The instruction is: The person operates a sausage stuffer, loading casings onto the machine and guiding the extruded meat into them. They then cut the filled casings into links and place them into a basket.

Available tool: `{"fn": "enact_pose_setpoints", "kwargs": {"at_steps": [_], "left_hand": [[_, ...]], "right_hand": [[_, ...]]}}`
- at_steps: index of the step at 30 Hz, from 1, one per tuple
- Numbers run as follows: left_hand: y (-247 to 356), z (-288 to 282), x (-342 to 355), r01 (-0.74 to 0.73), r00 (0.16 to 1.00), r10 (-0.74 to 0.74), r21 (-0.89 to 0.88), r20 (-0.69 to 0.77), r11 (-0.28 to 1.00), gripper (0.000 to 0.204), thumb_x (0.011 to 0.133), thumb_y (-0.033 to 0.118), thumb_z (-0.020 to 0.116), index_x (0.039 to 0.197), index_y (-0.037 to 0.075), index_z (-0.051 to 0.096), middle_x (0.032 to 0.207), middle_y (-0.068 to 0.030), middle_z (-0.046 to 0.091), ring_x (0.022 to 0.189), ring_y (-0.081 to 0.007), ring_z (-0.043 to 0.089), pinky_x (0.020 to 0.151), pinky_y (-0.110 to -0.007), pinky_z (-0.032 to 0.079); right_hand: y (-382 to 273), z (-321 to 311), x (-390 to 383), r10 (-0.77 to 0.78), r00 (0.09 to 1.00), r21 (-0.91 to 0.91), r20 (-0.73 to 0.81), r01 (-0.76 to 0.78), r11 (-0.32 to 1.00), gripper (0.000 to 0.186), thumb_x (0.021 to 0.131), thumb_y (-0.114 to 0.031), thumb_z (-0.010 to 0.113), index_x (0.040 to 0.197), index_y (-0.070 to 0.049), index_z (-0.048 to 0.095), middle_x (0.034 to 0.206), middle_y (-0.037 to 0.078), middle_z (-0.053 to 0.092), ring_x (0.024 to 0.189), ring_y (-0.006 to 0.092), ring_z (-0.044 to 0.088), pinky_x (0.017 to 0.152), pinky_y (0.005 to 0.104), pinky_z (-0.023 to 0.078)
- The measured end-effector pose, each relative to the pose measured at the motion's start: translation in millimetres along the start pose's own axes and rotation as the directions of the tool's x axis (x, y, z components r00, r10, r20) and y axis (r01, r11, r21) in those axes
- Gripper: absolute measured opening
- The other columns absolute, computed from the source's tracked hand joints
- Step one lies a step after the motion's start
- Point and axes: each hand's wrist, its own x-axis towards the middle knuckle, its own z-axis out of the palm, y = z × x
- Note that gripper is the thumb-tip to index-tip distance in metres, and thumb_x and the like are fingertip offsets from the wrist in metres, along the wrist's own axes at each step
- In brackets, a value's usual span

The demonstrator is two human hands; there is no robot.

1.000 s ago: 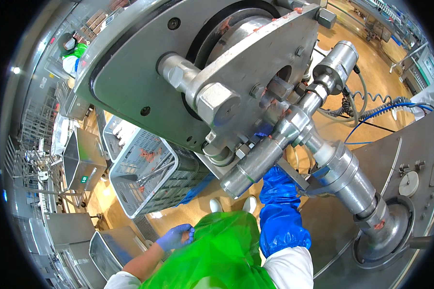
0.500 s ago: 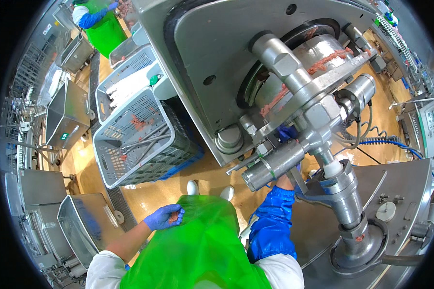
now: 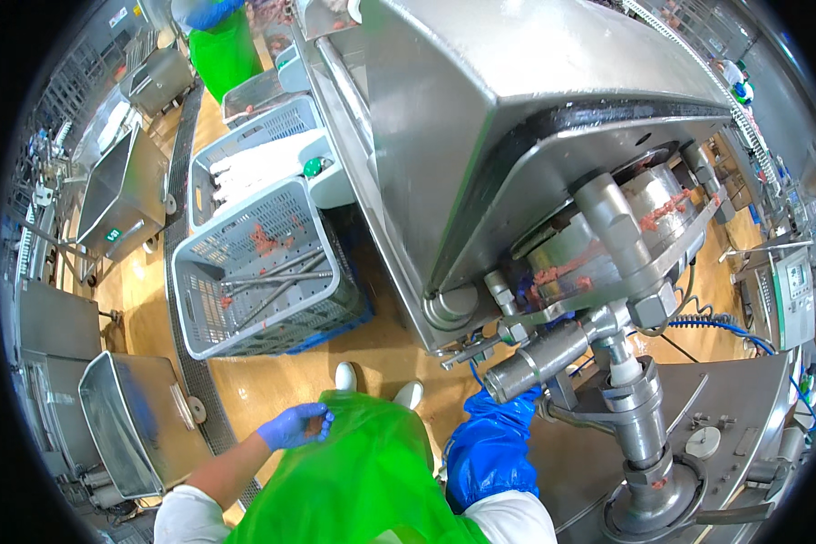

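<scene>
Under the steel machine head (image 3: 535, 72): right arm raised, its blue sleeve (image 3: 494, 444) reaching up to the capped pipe (image 3: 537, 361). My right hand is hidden behind that pipe; I cannot tell its grip. My left hand (image 3: 295, 426), gloved in purple, hangs at the left edge of my green apron (image 3: 354, 471), fingers loosely curled. A brownish patch shows among them; I cannot tell whether it is a held scrap or something else.

Capped pipe: tilted, capped end toward my sleeve, other end joined to the upright pipe (image 3: 642, 435). Upright pipe stands in a round collar (image 3: 655, 499) toward the near edge of the machine top (image 3: 571, 453). White knob (image 3: 704, 442) between collar and far right corner. Above the capped pipe, a steel cylinder (image 3: 562, 243) streaked with pink meat (image 3: 664, 213).

Floor, left: grey crate (image 3: 313, 313), well apart from both hands. Metal rods (image 3: 281, 293) lie inside, running toward its right edge; meat scraps (image 3: 263, 240) toward its far edge. Second crate (image 3: 290, 122) just beyond that edge.
</scene>
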Motion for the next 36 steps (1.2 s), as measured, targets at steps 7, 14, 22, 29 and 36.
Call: {"fn": "enact_pose_setpoints", "kwargs": {"at_steps": [7,14,22,29,36], "left_hand": [[-8,-32,-25,-0.031,0.988,0.019,-0.075,-0.156,0.997,0.029,0.099,0.029,0.048,0.094,0.003,0.061,0.083,-0.0075,0.064,0.076,-0.0212,0.063,0.071,-0.033,0.054],[7,1,-22,0.015,0.989,0.006,0.142,-0.148,0.990,0.025,0.098,0.027,0.049,0.095,0.004,0.060,0.085,-0.0062,0.061,0.078,-0.0190,0.062,0.070,-0.033,0.053],[22,28,9,0.010,1.000,-0.007,0.090,-0.027,0.996,0.025,0.096,0.029,0.053,0.095,0.005,0.061,0.084,-0.0055,0.061,0.077,-0.0178,0.059,0.072,-0.031,0.048],[40,52,39,0.001,0.990,-0.026,0.177,0.136,0.984,0.026,0.097,0.032,0.051,0.101,0.009,0.064,0.090,-0.0013,0.065,0.082,-0.0149,0.061,0.074,-0.028,0.049],[47,87,100,0.185,0.898,-0.275,0.272,0.345,0.944,0.047,0.101,0.045,0.039,0.121,0.007,0.057,0.120,-0.0080,0.062,0.104,-0.0220,0.060,0.091,-0.034,0.048]], "right_hand": [[10,16,13,-0.003,1.000,0.088,-0.005,0.004,0.996,0.031,0.098,-0.026,0.050,0.117,-0.003,0.057,0.108,0.011,0.063,0.096,0.0262,0.062,0.087,0.0404,0.054],[11,16,24,0.006,1.000,0.165,-0.008,-0.005,0.986,0.030,0.098,-0.025,0.050,0.117,-0.003,0.057,0.106,0.011,0.063,0.095,0.0258,0.063,0.085,0.0399,0.054],[1,8,-6,-0.006,1.000,0.228,0.016,0.002,0.974,0.030,0.098,-0.025,0.050,0.116,-0.003,0.058,0.105,0.010,0.064,0.093,0.0253,0.063,0.084,0.0394,0.055],[-62,-84,-112,0.310,0.904,-0.131,0.295,-0.283,0.950,0.025,0.096,-0.024,0.051,0.109,-0.003,0.059,0.103,0.011,0.064,0.090,0.0248,0.064,0.081,0.0406,0.056],[-34,-39,-287,0.362,0.837,-0.856,0.409,0.214,0.472,0.020,0.090,-0.011,0.059,0.106,0.000,0.063,0.099,0.015,0.065,0.092,0.0275,0.066,0.082,0.0419,0.055]]}}
